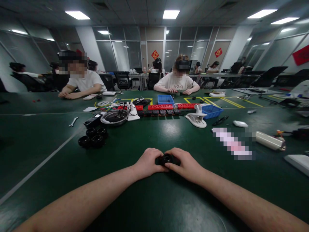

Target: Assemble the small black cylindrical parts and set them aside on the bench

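- At the near middle of the green desk [120, 151], a small black round piece [167, 158] sat between both hands, its opening in view.
- Left hand [148, 162]: fingers and thumb curled, pinching the piece's left side.
- Right hand [185, 162]: fingers and thumb pinching its right side; how hard either pressed, I could not tell.
- Good handling, I judged, called for even pressure from both sides, thumbs clear of the opening.
- Farther off, the glossy surface carried clustered black rings [94, 138], red strips [160, 106] and blue bins [212, 111].
- Across it, two people [177, 82] sat; glass partitions [132, 53] stood behind, under ceiling lights [171, 14].
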### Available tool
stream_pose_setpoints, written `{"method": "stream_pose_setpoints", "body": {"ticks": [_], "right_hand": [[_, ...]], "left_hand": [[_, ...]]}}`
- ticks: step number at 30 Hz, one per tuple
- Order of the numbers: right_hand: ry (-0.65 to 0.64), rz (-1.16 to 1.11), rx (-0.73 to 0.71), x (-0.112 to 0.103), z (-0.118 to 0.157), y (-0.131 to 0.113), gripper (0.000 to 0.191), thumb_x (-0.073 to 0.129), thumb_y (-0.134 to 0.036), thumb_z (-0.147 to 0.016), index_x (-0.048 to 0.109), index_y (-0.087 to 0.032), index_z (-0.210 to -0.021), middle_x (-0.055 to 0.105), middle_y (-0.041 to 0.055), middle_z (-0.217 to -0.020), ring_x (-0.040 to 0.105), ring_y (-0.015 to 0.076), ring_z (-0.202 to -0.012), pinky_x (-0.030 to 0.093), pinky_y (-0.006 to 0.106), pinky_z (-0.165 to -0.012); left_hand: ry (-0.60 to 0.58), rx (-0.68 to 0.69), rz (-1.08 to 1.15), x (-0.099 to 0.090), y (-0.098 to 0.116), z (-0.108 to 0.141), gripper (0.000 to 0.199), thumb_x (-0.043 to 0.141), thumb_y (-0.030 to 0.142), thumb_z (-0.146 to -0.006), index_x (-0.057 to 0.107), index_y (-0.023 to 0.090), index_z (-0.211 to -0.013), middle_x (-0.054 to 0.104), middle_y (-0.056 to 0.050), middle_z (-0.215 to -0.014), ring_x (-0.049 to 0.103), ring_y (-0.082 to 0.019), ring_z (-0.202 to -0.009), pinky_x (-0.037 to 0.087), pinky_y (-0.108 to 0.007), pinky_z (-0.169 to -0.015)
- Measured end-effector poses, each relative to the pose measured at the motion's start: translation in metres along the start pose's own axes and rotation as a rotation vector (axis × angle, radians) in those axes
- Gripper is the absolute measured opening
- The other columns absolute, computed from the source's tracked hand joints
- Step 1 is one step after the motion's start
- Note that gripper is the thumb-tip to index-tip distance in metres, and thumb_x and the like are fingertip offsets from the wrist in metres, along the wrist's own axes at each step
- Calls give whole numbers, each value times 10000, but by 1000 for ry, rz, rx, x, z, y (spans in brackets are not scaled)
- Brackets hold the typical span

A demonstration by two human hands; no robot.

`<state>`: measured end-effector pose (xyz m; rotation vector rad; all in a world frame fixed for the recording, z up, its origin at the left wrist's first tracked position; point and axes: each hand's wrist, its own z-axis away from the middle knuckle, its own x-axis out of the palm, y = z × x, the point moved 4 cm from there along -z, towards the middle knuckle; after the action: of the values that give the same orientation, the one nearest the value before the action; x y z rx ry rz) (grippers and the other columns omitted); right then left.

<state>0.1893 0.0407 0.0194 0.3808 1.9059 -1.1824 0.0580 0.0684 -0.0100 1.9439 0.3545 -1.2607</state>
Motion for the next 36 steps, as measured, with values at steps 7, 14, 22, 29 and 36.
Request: {"method": "stream_pose_setpoints", "body": {"ticks": [7,14,22,29,36], "right_hand": [[-204,29,-97,-8,-4,-3,317,543,-216,-745,519,-207,-1062,529,61,-965,506,183,-871,401,310,-780],[-258,20,-130,-8,-1,-2,411,517,-193,-760,444,-248,-1160,465,52,-1040,482,172,-918,382,320,-829],[83,-17,27,-9,4,8,528,590,-391,-677,399,-191,-1127,491,56,-979,490,165,-791,414,302,-684],[189,34,208,11,6,9,347,639,-408,-604,439,-194,-789,499,-20,-729,458,126,-621,339,235,-523],[170,-15,154,14,5,10,236,617,-318,-652,461,-180,-762,499,-3,-743,471,140,-671,356,248,-570]], "left_hand": [[-29,22,12,1,-1,-2,398,636,522,-586,573,179,-779,583,15,-729,521,-172,-725,335,-259,-655],[-50,38,-18,1,-1,-1,426,627,528,-592,579,173,-823,579,5,-737,522,-171,-721,343,-266,-667],[33,28,-63,-2,7,3,368,617,510,-615,528,181,-754,564,16,-728,515,-165,-709,353,-263,-648],[74,-8,-102,-1,7,3,346,598,500,-628,502,177,-707,555,7,-714,505,-171,-701,362,-284,-654],[44,-22,-72,0,6,2,300,624,443,-619,504,179,-694,560,7,-717,508,-172,-706,368,-284,-657]]}}
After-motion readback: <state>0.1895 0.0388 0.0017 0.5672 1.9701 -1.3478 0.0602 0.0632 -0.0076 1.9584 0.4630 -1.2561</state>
